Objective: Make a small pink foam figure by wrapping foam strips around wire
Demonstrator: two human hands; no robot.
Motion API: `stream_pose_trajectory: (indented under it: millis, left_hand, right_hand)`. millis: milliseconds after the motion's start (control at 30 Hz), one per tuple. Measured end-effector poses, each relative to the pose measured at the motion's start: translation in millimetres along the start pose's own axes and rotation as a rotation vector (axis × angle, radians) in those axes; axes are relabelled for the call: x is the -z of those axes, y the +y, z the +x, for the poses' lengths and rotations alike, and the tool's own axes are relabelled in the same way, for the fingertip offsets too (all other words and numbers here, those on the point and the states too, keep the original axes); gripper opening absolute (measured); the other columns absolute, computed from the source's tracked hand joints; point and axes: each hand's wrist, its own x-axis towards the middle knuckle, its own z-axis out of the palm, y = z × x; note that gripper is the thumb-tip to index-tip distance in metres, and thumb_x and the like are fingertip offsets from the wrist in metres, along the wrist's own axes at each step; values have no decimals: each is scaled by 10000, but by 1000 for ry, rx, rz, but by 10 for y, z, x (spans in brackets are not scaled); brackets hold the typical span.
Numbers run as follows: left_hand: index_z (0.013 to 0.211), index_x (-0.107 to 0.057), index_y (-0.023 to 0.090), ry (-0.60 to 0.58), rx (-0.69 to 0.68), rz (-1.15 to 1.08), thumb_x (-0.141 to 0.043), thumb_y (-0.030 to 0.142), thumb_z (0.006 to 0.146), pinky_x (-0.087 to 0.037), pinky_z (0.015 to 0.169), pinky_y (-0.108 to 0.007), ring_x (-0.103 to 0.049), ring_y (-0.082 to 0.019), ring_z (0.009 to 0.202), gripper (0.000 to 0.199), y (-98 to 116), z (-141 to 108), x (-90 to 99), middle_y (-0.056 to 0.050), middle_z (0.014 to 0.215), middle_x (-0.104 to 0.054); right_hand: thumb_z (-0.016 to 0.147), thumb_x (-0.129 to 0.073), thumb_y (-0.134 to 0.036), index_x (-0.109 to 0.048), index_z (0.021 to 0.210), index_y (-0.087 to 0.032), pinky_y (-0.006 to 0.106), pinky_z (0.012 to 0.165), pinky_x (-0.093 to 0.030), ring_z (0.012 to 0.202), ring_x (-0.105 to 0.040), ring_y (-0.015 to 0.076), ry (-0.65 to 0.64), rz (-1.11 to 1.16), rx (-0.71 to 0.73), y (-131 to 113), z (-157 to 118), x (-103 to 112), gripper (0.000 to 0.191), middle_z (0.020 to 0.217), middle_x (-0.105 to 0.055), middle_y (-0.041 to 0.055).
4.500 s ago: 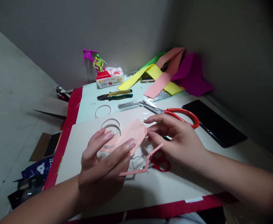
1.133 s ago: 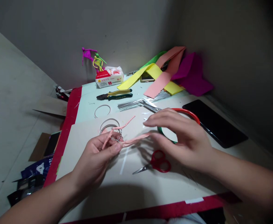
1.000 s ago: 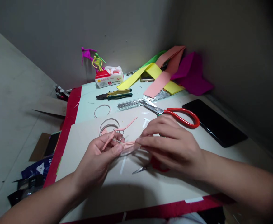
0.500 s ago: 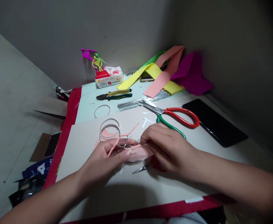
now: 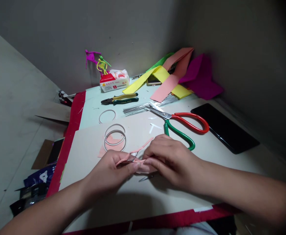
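Observation:
My left hand (image 5: 119,166) is closed, with thumb and fingers pinching a small wire figure wrapped in pink paper (image 5: 142,146). Its thin pink limbs and a bare twisted wire loop stick up between my hands. My right hand (image 5: 173,160) pinches the pink crepe paper (image 5: 146,168) at the figure's lower part, fingers pressed together against the left thumb. Most of that paper is hidden by the fingers. Just below the hands, a pointed metal tip (image 5: 145,178) lies on the board, its other end covered by my right hand.
Open scissors (image 5: 166,115) with red and green handles lie beyond my right hand, beside a black phone (image 5: 224,129). Wire rings (image 5: 115,138), pliers (image 5: 119,99), cut wires (image 5: 140,108), crepe strips (image 5: 166,86) and a tissue pack (image 5: 114,81) with small figures (image 5: 101,65) stand farther back.
Both hands have drawn closer together and slightly down. My right fingers have shifted left over the pink paper, and the figure has tilted lower, uncovering more of the green scissor handle.

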Motion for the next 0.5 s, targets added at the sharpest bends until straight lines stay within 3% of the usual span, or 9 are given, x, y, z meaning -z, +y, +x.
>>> stream_pose_trajectory:
  millis: [167,267,367,500]
  left_hand:
    - [944,-790,202,5,-22,66,-634,337,849,-473,837,-315,-664,-237,892,227,-12,-3,4,-85,880,-760]
    - [980,-777,193,-16,2,12,-628,336,853,-465,884,-337,-662,-245,935,243,-6,-5,1,-88,915,-755]
    - [876,-781,164,-8,25,-1,-642,359,836,-484,766,-302,-659,-212,769,243,0,-8,7,-75,799,-744]
    - [758,-764,153,76,15,69,-680,378,794,-423,606,-240,-595,-164,631,243,-4,-22,41,-47,680,-710]
  right_hand:
    - [907,-483,-164,-565,782,-159,290,717,-401,682,-548,138,-35,18,-153,-35,-14,-30,149,715,-621,23]
    - [909,-484,-185,-576,782,-149,302,721,-396,681,-538,144,-36,-19,-123,-36,-15,-37,160,704,-614,26]
    - [905,-491,-183,-595,779,-149,299,728,-402,686,-541,142,-24,6,-120,-29,-2,-31,167,701,-621,23]
    - [896,-512,-183,-619,743,-161,230,610,-411,636,-545,115,-85,186,-289,-20,31,16,188,661,-618,2]
